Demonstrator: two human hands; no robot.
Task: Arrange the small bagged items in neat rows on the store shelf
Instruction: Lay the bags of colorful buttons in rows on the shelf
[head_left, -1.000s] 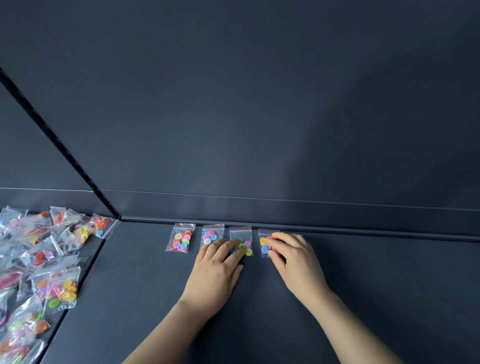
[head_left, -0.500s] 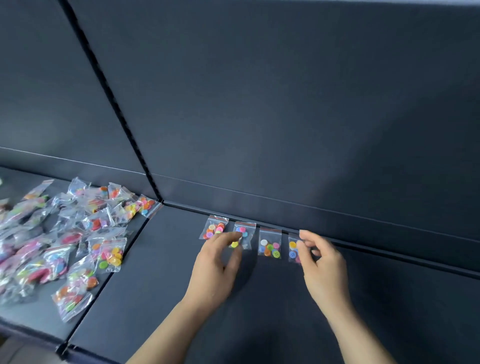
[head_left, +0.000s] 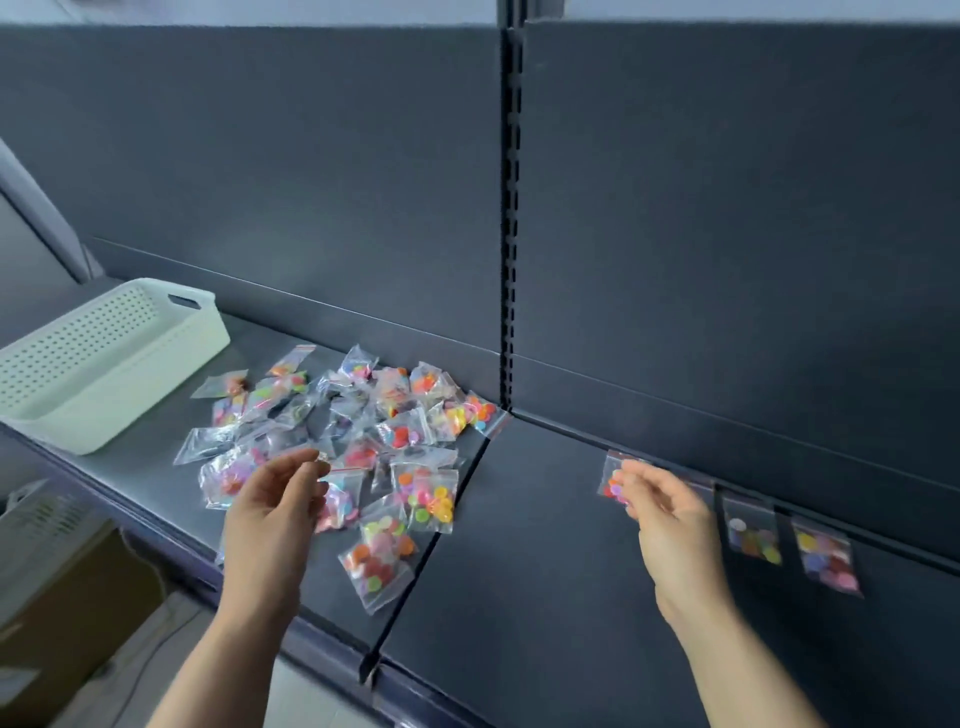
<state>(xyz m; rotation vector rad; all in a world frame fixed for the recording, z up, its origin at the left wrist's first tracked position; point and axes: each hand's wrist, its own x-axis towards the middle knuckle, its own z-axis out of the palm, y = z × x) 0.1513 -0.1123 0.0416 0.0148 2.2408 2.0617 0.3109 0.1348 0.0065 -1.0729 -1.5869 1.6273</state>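
Heap of button bags (head_left: 374, 441) lies on the shelf (head_left: 519, 571) left of its seam, beside a white basket (head_left: 104, 374). The left hand (head_left: 270, 519) hovers over it, fingers relaxed and empty — the right hand (head_left: 672, 525) curls at the leftmost bag (head_left: 607, 472) of the back row; whether it grips, I cannot tell.

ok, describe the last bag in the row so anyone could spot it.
Right of the slotted upright that splits the dark shelving, a row of small clear bags lies along the back wall. The last bag is the one farthest from the upright, past the right hand, with no bag beyond it.
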